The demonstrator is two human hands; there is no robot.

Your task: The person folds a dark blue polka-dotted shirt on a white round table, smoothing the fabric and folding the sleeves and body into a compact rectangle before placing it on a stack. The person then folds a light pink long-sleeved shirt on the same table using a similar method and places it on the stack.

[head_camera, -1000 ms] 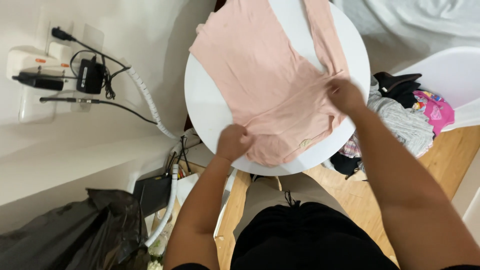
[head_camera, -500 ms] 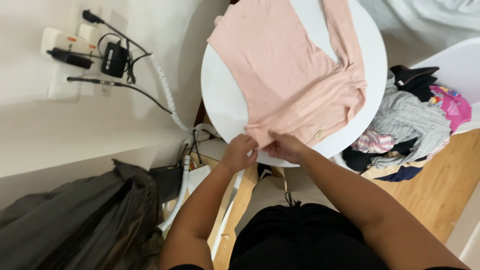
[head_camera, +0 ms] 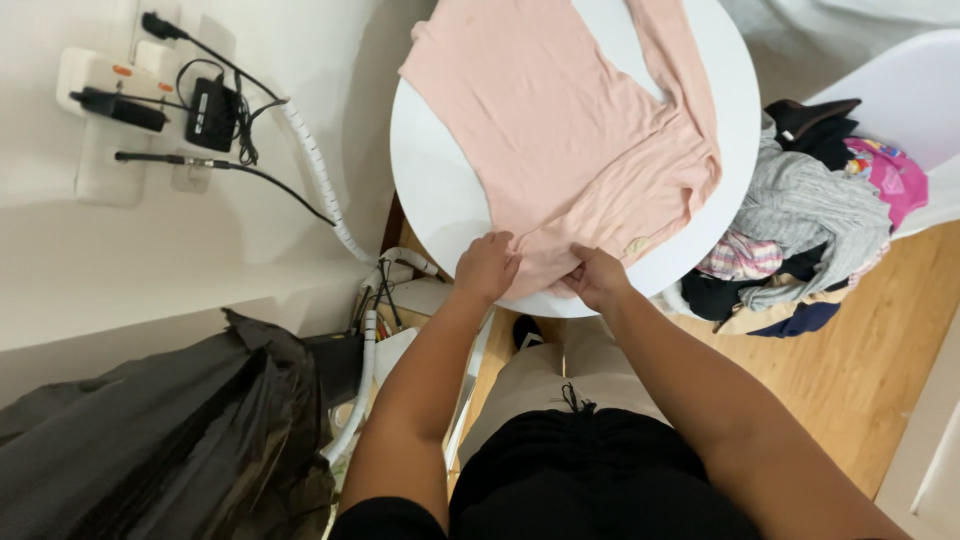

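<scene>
Head view, looking straight down: a round white surface [head_camera: 440, 200] carries a pink T-shirt [head_camera: 560, 130] spread flat, its body running from the far edge of the surface down to the near rim. One sleeve lies folded inward along the right side of the garment. The near edge of the shirt reaches the rim of the surface directly in front of the person.

The left hand [head_camera: 487, 267] rests at the near rim with fingers curled onto the shirt's edge; it is closed on the fabric. The right hand [head_camera: 597, 277] sits just beside it, slightly to the right, fingers likewise pinched on the same edge of the T-shirt. The two hands are close together but not touching. Both forearms extend from the bottom of the frame.

To the right of the surface, a pile of mixed clothes [head_camera: 800, 230] in grey, black and pink lies in a white container [head_camera: 900, 90]. The wooden floor [head_camera: 880, 350] shows below it. To the left, a wall socket plate [head_camera: 100, 130] holds plugs and black cables, and a white corrugated hose [head_camera: 320, 180] runs downward. A black plastic bag [head_camera: 150, 440] occupies the lower left corner
</scene>
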